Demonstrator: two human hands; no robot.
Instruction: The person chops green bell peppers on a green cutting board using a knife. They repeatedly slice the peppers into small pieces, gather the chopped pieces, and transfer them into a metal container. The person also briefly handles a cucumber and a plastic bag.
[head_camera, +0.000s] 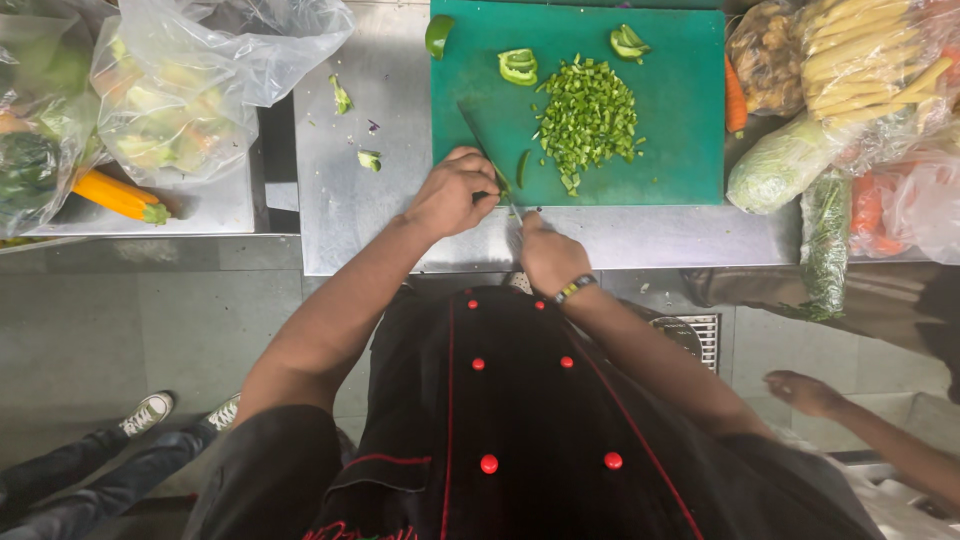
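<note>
A green cutting board lies on the steel counter. A pile of diced green pepper sits on its middle, and larger pepper pieces lie near its far edge. My left hand rests at the board's near left corner, its fingers pressing on a green pepper strip. My right hand, with a band on the wrist, sits at the counter's near edge and grips a knife. The dark blade runs up and left past my left hand.
Clear bags of vegetables and a yellow squash lie on the left. Bagged baby corn, a carrot, wrapped greens and herbs crowd the right. Another person's hand reaches in at lower right, and someone's sneakers are at lower left.
</note>
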